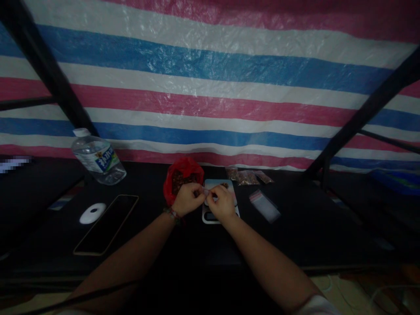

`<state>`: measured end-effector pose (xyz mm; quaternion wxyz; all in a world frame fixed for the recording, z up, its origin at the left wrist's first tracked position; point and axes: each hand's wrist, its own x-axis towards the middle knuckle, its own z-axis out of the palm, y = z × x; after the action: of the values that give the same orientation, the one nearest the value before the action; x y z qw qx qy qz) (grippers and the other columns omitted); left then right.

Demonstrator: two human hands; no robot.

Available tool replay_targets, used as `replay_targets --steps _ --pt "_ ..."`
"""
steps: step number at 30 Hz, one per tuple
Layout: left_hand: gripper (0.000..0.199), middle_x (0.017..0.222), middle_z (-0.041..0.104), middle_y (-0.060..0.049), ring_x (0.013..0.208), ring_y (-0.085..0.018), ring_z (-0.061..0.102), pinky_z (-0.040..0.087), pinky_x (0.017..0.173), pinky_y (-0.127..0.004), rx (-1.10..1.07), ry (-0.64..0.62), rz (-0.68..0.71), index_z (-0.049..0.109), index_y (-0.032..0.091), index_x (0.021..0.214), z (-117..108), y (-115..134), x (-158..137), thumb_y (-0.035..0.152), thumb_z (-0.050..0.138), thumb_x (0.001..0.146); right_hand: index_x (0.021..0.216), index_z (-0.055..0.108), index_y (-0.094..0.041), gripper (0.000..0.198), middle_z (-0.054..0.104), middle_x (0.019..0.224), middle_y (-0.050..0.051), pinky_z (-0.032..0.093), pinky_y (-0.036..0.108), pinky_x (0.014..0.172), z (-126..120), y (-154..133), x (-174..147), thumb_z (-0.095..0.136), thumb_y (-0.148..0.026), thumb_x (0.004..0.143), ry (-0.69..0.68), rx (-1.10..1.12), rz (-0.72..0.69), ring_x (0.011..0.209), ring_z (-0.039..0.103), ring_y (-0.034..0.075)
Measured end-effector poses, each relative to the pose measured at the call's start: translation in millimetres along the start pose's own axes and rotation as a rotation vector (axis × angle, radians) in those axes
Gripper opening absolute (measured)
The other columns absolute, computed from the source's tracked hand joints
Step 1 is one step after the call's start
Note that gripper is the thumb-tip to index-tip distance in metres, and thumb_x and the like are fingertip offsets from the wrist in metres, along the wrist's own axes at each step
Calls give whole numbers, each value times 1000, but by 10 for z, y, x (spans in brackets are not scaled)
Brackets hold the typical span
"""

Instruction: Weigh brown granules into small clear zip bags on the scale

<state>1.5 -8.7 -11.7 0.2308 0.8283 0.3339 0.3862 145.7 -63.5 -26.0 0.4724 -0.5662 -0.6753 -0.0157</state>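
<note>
My left hand [189, 197] and my right hand [222, 202] meet over a small kitchen scale [234, 192]. Fingers of both are closed in a pinch on a small clear plastic bag [205, 191], mostly covered by the fingertips. A little heap of brown dried bits [225, 185] lies on the scale's plate, just beyond my right hand. Behind my left hand stands an open red plastic bag [169, 183] holding more brown dried bits. The scale's dark display [211, 216] shows below my hands, its reading too dim to make out.
Several filled zip bags [247, 178] lie at the back right, with flat clear zip bags [265, 206] nearer. To the left are a phone [106, 225], a white round object [92, 213] and a large plastic bottle [98, 157]. Dark frame bars [337, 138] slant on both sides before a striped sheet.
</note>
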Motion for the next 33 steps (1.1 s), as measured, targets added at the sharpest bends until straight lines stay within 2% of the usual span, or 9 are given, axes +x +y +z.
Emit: replay_targets --steps 5,11,14,17,20,23,25,29,33 --pt "13 55 54 2 53 -10 47 34 52 -20 0 22 -16 55 15 56 7 -1 -3 13 52 68 83 62 -20 14 62 83 7 48 34 79 -22 53 12 50 -13 79 14 39 -41 84 58 21" --pt "16 59 58 0 56 -11 52 37 55 -21 18 9 -3 60 15 61 3 -30 -7 20 55 75 94 68 -20 28 61 117 11 49 38 93 -12 100 2 47 -7 81 -108 16 -149 103 60 21" --pt "17 60 58 0 56 -11 52 38 56 -22 37 -30 72 60 16 62 -7 -36 -24 21 55 77 104 67 -21 31 65 113 10 49 39 94 10 135 4 48 -9 82 -136 59 -131 105 60 21" --pt "17 62 59 -2 59 -12 53 40 59 -24 63 -80 173 60 16 63 -48 -32 -37 21 55 79 102 69 -23 29 69 103 7 51 37 90 27 171 17 53 -11 82 -191 91 -102 99 63 20" --pt "12 82 65 -7 81 -18 59 45 75 -30 116 -66 304 65 17 79 -125 -27 -28 27 60 78 101 69 -23 27 71 97 7 51 36 86 22 175 34 60 -10 78 -261 104 -57 93 64 20" --pt "52 121 58 -14 114 -29 50 36 99 -43 212 -92 405 61 18 113 -209 -33 3 42 71 68 106 67 -21 31 70 101 8 50 37 88 -1 135 48 68 -14 75 -292 124 -31 96 64 22" --pt "74 130 53 -15 122 -33 44 28 105 -49 266 -173 423 53 19 127 -250 -47 27 49 74 63 109 66 -22 36 69 106 8 48 38 90 -19 101 52 71 -20 74 -310 133 -32 100 62 23" --pt "69 118 61 -10 114 -28 52 25 108 -51 292 -293 400 48 21 131 -274 -65 47 44 69 70 112 65 -21 39 69 108 8 48 36 90 -35 67 46 72 -26 74 -351 164 -8 99 62 22" --pt "60 112 63 -9 108 -26 56 37 101 -45 269 -300 376 52 20 126 -265 -48 31 44 67 73 95 72 -19 18 72 88 4 50 29 76 -9 77 36 59 -18 82 -409 305 53 77 65 17"
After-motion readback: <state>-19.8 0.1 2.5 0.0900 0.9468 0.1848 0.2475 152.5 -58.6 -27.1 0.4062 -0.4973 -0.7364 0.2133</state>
